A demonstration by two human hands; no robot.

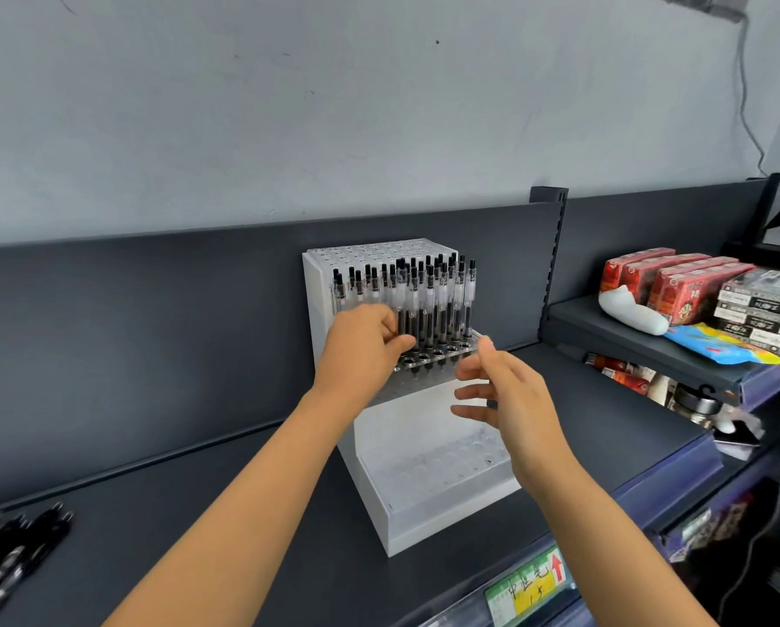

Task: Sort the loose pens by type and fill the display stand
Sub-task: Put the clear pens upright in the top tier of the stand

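Note:
A white tiered display stand (406,513) sits on the dark shelf. Its middle tier carries several clear pens with black caps (442,300), standing upright in holes. My left hand (363,350) reaches to that tier with fingers curled round a bunch of these clear pens at their lower barrels. My right hand (501,391) hovers just right of the tier's front edge, fingers spread and relaxed, holding nothing. The stand's lowest tier (442,459) shows vacant holes. A pile of loose black pens (13,558) lies at the shelf's far left.
A raised shelf at the right holds red cartons (668,282), grey boxes (759,305), a white bag (628,310) and a colourful packet (723,350). A dark back panel (153,332) runs behind the stand. A yellow-green price label (528,590) marks the shelf's front edge.

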